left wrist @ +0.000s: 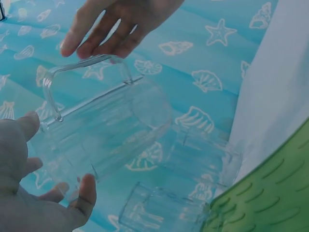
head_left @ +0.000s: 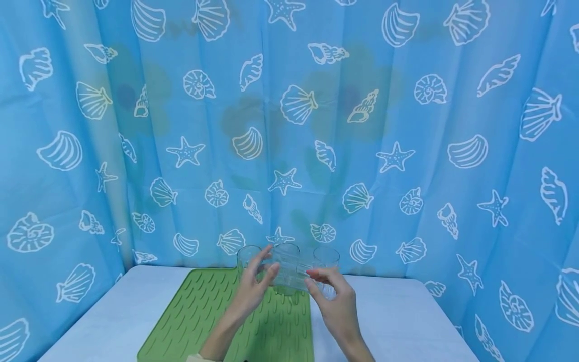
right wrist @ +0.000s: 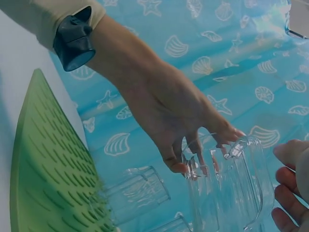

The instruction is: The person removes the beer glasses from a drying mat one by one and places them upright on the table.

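1. A clear handled mug point(left wrist: 111, 130) hangs tipped on its side between two hands, above the far part of a green drying mat point(head_left: 203, 317).
2. The left hand point(head_left: 253, 286) grips one end, thumb and fingers spread around the wall; the right hand point(head_left: 334, 299), fingers loosely bent, waits beside the handle point(left wrist: 48, 87), contact impossible to confirm.
3. Apparently glass, the mug looks stiff, moderately weighty, slick and breakable, particularly near the clear drinking glasses point(head_left: 326, 257) standing close by.
4. The handle likely offers the surest hold, with a palm supporting the body.
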### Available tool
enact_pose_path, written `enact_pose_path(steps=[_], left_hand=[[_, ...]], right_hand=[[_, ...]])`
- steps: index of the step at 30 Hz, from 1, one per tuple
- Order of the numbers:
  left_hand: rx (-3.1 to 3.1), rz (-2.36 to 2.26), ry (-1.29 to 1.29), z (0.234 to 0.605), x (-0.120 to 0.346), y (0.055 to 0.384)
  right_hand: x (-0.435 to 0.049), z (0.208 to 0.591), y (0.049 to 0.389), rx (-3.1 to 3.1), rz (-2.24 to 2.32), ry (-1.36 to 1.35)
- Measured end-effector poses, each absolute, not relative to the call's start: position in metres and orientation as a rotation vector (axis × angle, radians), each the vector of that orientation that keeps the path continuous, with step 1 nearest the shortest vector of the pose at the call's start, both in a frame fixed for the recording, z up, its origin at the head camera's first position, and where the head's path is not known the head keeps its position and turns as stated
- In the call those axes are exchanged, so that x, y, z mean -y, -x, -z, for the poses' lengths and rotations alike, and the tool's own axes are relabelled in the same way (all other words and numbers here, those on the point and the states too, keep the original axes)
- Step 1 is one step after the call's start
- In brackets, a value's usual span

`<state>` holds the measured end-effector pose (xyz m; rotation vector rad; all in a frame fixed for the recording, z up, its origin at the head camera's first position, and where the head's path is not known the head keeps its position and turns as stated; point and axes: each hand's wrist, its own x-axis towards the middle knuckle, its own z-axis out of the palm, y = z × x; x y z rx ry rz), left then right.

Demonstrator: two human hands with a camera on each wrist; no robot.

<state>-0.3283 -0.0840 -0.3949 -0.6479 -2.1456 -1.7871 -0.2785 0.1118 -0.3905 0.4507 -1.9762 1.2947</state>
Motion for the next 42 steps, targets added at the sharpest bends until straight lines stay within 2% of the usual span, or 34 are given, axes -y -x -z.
enact_pose_path(steps=[11,26,42], left_hand=[[2.192,1.641,0.676,0.395,0.079,0.325],[2.241,1.583,0.697,0.392,0.08,0.324],[2.243,1.644,0.704,0.387,0.081,0.32]], right_hand=[[-0.109,0.394,0.279,2.05,-1.121,-0.673],[-0.12,0.39,0.279,2.217,-1.328,-0.873],[-0.123,0.388,0.277,2.22,-1.461,-0.907]])
